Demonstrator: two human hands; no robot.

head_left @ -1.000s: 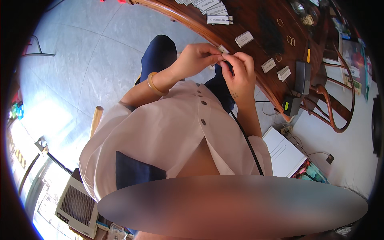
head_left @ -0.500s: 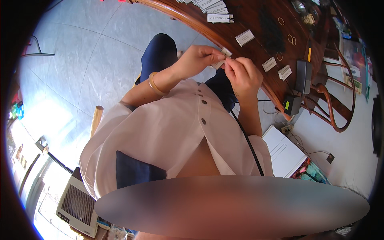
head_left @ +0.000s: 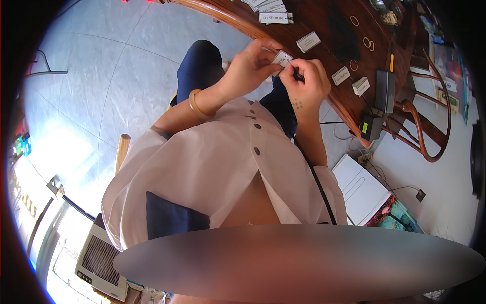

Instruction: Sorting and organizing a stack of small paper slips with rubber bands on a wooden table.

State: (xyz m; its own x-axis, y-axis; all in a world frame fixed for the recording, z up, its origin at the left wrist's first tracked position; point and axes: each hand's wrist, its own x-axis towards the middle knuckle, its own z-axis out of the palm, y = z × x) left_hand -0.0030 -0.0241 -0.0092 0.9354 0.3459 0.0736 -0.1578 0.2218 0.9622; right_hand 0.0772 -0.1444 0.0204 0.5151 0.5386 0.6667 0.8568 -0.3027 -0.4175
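A small white hang tag [head_left: 281, 59] with dark marks is between my hands, just off the table's near edge. My left hand [head_left: 248, 68] is closed on it, thumb below and fingers curled round its far side. At the tag's right corner, the thumb and forefinger of my right hand [head_left: 308, 86] are pinched together. Whether a string is also in that pinch is too small to tell. Beyond the hands on the table lies a stack of white tags [head_left: 308, 42]. Two smaller stacks, one [head_left: 340, 76] beside the other [head_left: 360, 86], stand to the right.
Fanned tags with black strings [head_left: 276, 18] lie on the dark wooden table [head_left: 314, 23]. A heap of black strings [head_left: 345, 38] and several rubber bands [head_left: 368, 44] are farther right. A dark grey box [head_left: 385, 91] stands near the right end, by a wooden chair [head_left: 417, 119].
Both hands have risen slightly toward the table with the tag. The tag has turned so that more of its face shows, and my left fingers have shifted round it.
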